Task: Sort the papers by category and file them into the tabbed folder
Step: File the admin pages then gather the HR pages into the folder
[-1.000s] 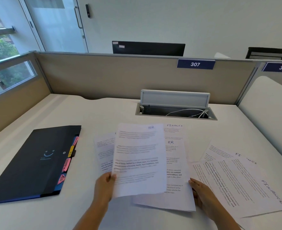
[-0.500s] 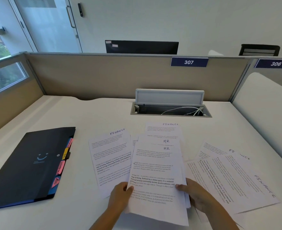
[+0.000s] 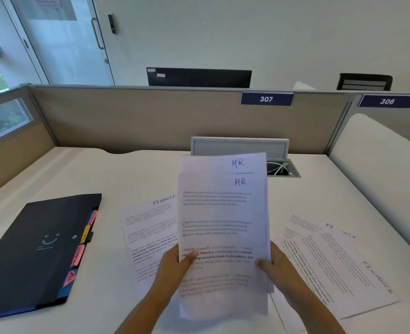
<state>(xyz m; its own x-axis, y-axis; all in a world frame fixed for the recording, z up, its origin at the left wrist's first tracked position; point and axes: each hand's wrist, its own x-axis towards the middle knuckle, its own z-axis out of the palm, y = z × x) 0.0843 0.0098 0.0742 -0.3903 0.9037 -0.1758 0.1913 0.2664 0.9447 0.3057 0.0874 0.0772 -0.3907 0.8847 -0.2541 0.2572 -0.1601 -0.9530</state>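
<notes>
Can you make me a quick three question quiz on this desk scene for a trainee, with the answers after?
1. True or false: the dark folder on the desk is lying closed.
2. What word is handwritten on the held sheets gripped by the left hand and right hand?
3. Multiple choice: the single Finance sheet left of the held sheets lies A) inside the folder, B) flat on the desk, C) in the cable box.

Key: 1 true. 2 HR. 3 B.
</notes>
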